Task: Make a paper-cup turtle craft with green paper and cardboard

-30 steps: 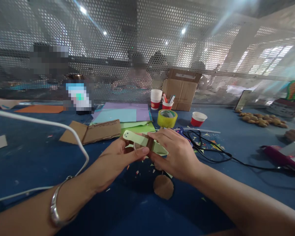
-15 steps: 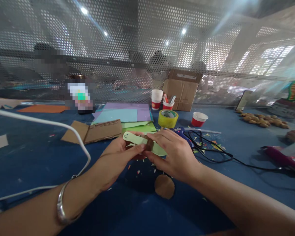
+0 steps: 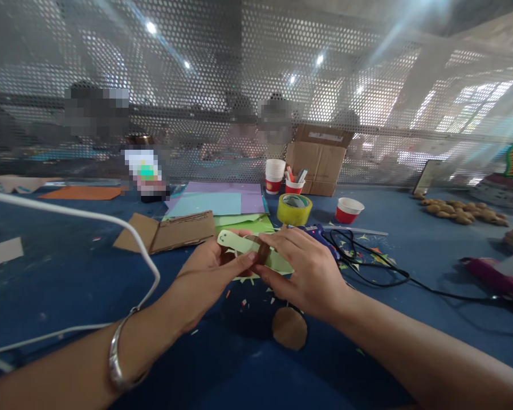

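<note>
Between both hands is a pale green paper strip point(image 3: 235, 241) with a small smiley face drawn on its left end. A brown cardboard piece point(image 3: 263, 250) lies against the strip, partly covered by my fingers. My left hand point(image 3: 220, 265) pinches the strip and cardboard from the left, thumb on top. From the right, my right hand point(image 3: 310, 265) grips the cardboard, its fingers curled over the upper edge and thumb below. Nearer to me on the blue table lies a loose cardboard disc point(image 3: 289, 328). Tiny paper scraps are scattered around it.
Behind the hands are a yellow tape roll point(image 3: 294, 210), paper cups point(image 3: 275, 173), coloured paper sheets point(image 3: 207, 204) and folded cardboard point(image 3: 182, 232). A blue glue gun point(image 3: 316, 232) with a black cord point(image 3: 367, 277) lies right. A white cable point(image 3: 89, 213) crosses the left side.
The view has shifted slightly, so everything sits a little lower and further right. Both hands keep the same hold on the strip and cardboard.
</note>
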The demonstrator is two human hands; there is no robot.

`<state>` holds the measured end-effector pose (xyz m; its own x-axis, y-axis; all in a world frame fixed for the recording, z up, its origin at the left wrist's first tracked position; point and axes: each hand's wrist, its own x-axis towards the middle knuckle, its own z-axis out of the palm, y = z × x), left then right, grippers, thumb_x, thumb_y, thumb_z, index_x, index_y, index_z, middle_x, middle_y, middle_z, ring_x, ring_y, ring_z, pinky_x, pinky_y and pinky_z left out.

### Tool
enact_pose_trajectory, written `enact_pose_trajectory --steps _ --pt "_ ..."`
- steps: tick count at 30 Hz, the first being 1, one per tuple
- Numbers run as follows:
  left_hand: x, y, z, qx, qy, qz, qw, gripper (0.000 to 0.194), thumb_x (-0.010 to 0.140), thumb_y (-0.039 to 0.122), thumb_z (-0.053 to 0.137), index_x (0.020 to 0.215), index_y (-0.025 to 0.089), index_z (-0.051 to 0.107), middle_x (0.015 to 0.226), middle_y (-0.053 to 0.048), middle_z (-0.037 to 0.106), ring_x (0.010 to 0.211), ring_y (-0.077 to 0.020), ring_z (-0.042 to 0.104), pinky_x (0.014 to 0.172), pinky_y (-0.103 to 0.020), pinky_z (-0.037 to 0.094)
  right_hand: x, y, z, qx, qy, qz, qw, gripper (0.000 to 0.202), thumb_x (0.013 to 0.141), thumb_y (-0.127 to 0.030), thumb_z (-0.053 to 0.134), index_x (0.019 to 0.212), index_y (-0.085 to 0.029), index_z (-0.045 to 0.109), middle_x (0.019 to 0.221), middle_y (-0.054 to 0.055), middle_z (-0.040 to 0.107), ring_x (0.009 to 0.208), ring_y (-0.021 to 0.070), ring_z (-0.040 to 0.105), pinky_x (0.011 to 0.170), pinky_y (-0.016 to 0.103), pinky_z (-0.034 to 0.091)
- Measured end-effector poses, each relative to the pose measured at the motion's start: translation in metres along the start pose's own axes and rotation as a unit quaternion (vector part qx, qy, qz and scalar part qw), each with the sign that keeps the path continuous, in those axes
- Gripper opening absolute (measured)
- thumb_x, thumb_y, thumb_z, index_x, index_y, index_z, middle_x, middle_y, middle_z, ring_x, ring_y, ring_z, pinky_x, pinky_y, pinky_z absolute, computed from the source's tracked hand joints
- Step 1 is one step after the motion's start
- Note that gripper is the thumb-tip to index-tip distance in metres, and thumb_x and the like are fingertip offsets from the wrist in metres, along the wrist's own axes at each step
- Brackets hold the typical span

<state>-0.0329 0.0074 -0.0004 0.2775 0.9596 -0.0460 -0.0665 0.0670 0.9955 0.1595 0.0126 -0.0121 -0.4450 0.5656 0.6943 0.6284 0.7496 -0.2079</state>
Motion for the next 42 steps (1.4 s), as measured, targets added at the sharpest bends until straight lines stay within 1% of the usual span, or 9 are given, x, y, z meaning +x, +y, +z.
enact_pose_trajectory --steps 4,10,15,18,21,26,30,36,42 --pt "-0.002 0.004 -0.006 0.054 -0.005 -0.03 0.998 0.054 0.078 0.051 0.077 0.12 0.019 0.063 0.119 -0.012 0.071 0.109 -0.0294 0.065 0.095 -0.043 0.049 0.001 0.0 -0.001 -0.006 0.013 0.001 1.0 0.035 0.094 -0.037 0.064 0.12 -0.013 0.067 0.109 0.011 0.074 0.1 0.0243 0.068 0.092 0.04 0.055" --pt "0.003 0.007 -0.031 0.264 -0.074 -0.088 0.957 0.044 0.082 0.054 0.069 0.111 0.021 0.067 0.092 -0.006 0.075 0.079 -0.0255 0.07 0.074 -0.036 0.051 -0.001 0.004 -0.003 -0.028 0.019 0.014 0.999 0.042 0.093 -0.042 0.066 0.12 -0.01 0.069 0.107 0.011 0.075 0.098 0.025 0.069 0.09 0.04 0.056" --pt "0.007 0.009 -0.041 0.425 0.028 0.013 0.905 0.038 0.078 0.051 0.073 0.106 0.026 0.075 0.095 -0.005 0.075 0.084 -0.0281 0.068 0.067 -0.033 0.047 -0.001 0.005 -0.002 -0.027 0.018 0.02 0.999 0.043 0.092 -0.044 0.067 0.12 -0.011 0.069 0.107 0.011 0.075 0.099 0.0252 0.069 0.09 0.04 0.056" --pt "0.004 0.01 -0.03 0.313 0.018 0.0 0.95 0.037 0.079 0.053 0.071 0.104 0.027 0.076 0.094 -0.003 0.077 0.078 -0.0255 0.068 0.067 -0.033 0.048 -0.001 0.004 -0.001 -0.011 0.013 0.026 1.0 0.041 0.092 -0.042 0.067 0.119 -0.011 0.069 0.107 0.011 0.075 0.099 0.0251 0.069 0.092 0.04 0.055" --pt "0.001 0.008 -0.017 0.125 0.0 -0.021 0.992 0.037 0.074 0.051 0.078 0.098 0.024 0.077 0.094 -0.004 0.077 0.097 -0.0288 0.069 0.083 -0.036 0.051 -0.001 0.001 0.0 0.014 0.005 0.02 1.0 0.041 0.092 -0.04 0.068 0.121 -0.012 0.068 0.108 0.011 0.074 0.101 0.0246 0.068 0.094 0.04 0.054" --pt "0.005 0.005 -0.011 0.058 0.07 -0.001 0.996 0.027 0.073 0.042 0.082 0.092 0.022 0.077 0.088 -0.002 0.076 0.087 -0.021 0.066 0.076 -0.029 0.048 0.001 0.001 -0.007 0.056 0.004 0.07 0.996 0.041 0.092 -0.043 0.068 0.122 -0.015 0.067 0.1 0.008 0.074 0.093 0.021 0.067 0.085 0.034 0.053" --pt "0.012 0.008 -0.018 -0.002 0.152 0.034 0.988 0.016 0.074 0.034 0.082 0.071 0.021 0.073 0.076 0.001 0.072 0.075 -0.0149 0.062 0.066 -0.025 0.046 0.003 0.01 -0.02 0.057 -0.011 0.124 0.991 0.016 0.096 -0.028 0.06 0.098 -0.017 0.072 0.085 0.003 0.071 0.08 0.0155 0.063 0.074 0.027 0.048" --pt "0.01 0.012 -0.025 -0.048 0.112 0.005 0.993 0.012 0.075 0.028 0.081 0.076 0.022 0.071 0.082 0.001 0.069 0.081 -0.0157 0.062 0.066 -0.026 0.049 0.009 0.033 -0.045 -0.007 -0.121 0.255 0.959 0.029 0.094 -0.035 0.057 0.071 -0.018 0.065 0.06 -0.002 0.059 0.054 0.0107 0.047 0.052 0.026 0.032" --pt "0.005 0.009 -0.023 0.0 0.063 -0.042 0.997 0.022 0.079 0.037 0.078 0.093 0.02 0.072 0.102 -0.006 0.075 0.09 -0.0209 0.066 0.072 -0.031 0.052 0.011 0.052 -0.059 -0.143 -0.288 0.28 0.905 0.021 0.091 -0.032 0.055 0.08 -0.021 0.07 0.078 0.002 0.072 0.069 0.016 0.06 0.056 0.027 0.031"
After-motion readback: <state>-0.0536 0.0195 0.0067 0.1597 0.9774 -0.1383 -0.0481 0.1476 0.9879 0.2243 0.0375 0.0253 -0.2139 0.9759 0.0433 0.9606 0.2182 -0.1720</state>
